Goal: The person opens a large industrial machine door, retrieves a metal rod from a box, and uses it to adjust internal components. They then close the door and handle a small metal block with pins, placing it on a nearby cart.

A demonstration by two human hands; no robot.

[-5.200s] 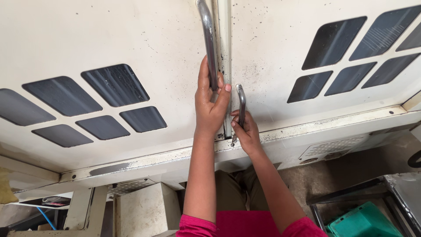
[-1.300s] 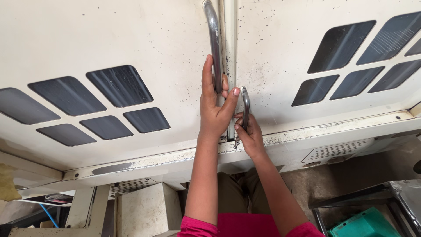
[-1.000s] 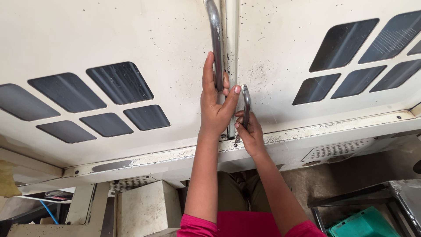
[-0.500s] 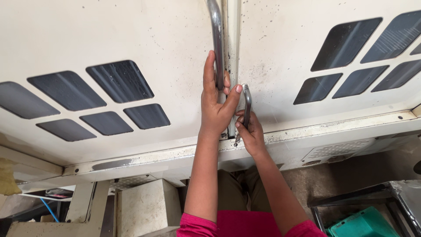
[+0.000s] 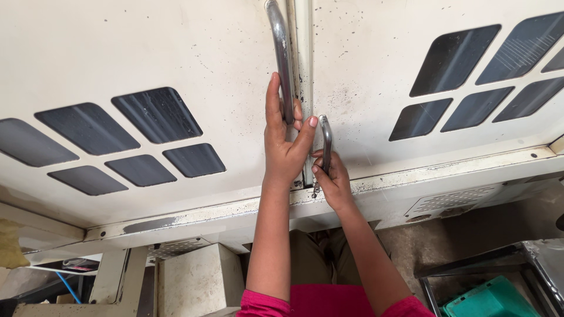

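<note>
Steel door handle (image 5: 281,58) gripped by raised left hand (image 5: 284,147); right hand (image 5: 332,179) clasps shorter handle (image 5: 326,144).

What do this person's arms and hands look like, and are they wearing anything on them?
Both forearms are bare, with short bright pink sleeves showing only at the bottom edge. The left hand and right hand are bare too: no gloves, and no rings, watch or bangles that I can see. The nails look short and unpainted.
</note>
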